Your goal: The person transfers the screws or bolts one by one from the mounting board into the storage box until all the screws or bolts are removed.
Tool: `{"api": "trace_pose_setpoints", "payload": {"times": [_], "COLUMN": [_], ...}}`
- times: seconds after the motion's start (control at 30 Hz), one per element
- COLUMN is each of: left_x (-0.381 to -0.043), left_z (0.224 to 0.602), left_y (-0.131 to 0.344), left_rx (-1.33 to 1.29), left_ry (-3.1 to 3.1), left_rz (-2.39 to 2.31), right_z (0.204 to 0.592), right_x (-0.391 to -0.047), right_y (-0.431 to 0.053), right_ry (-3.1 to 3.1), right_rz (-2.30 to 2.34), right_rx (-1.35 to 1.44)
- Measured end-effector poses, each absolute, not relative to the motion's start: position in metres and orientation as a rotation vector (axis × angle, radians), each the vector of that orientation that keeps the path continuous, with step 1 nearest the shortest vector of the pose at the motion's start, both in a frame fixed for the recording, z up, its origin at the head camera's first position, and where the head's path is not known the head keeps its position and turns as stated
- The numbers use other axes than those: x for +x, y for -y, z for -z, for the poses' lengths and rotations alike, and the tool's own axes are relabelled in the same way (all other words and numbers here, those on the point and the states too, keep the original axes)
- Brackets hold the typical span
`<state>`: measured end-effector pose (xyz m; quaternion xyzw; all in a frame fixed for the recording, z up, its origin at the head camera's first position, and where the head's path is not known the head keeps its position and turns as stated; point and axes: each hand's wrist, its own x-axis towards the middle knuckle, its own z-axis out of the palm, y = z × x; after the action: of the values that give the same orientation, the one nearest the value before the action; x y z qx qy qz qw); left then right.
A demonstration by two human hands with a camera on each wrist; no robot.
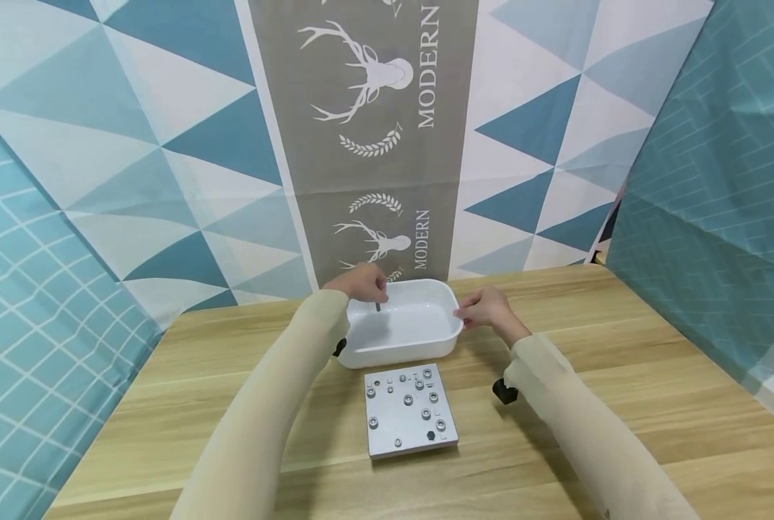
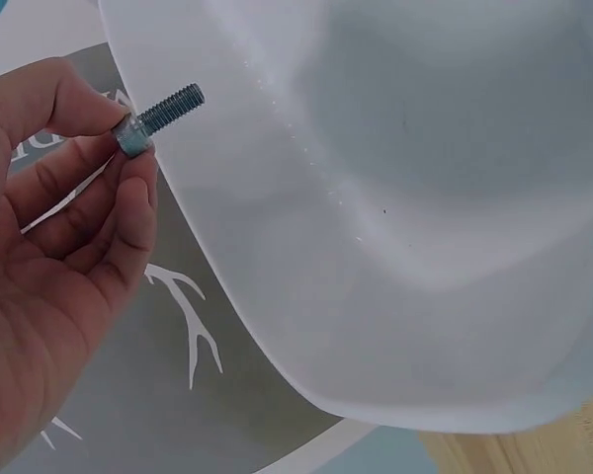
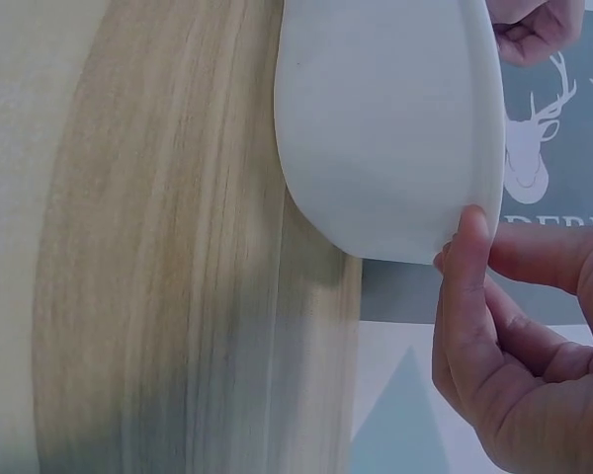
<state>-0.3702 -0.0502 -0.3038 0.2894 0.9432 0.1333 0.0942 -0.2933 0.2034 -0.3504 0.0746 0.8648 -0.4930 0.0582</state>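
Over the white tray (image 1: 413, 328), got a small bolt (image 2: 160, 117) pinched by its head in the left hand (image 1: 363, 283), closed right up on it, threads sticking out clear. Also nipping the tray's edge with the right hand (image 1: 486, 307), closed just on that bit. Just this side of the tray, on the wooden table (image 1: 491, 469): a metal block (image 1: 396, 422) dotted with more bolts. Would go light but steady on that edge, to avoid tipping. Probably worth holding the bolt low inside too, to catch any slip.
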Motion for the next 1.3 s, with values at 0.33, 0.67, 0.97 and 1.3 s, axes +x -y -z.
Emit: {"api": "trace_pose_setpoints", "payload": {"times": [0.33,0.67,0.97,1.3], "left_x": [-0.371,-0.362,-0.354,-0.345], "left_z": [0.306,0.318,0.307,0.302], "left_y": [0.047,0.045,0.045,0.049], "left_rx": [0.808,0.689,0.631,0.757], "left_ry": [-2.770,-2.725,-2.709,-2.759], "left_rz": [-0.352,-0.220,-0.204,-0.109], "right_z": [0.355,0.355,0.349,0.346], "right_x": [-0.292,-0.288,-0.291,-0.287], "right_y": [-0.201,-0.197,-0.202,-0.205], "right_ry": [-2.597,-2.588,-2.622,-2.590], "right_rz": [1.480,1.475,1.424,1.432], "right_rx": [0.207,0.198,0.218,0.195]}}
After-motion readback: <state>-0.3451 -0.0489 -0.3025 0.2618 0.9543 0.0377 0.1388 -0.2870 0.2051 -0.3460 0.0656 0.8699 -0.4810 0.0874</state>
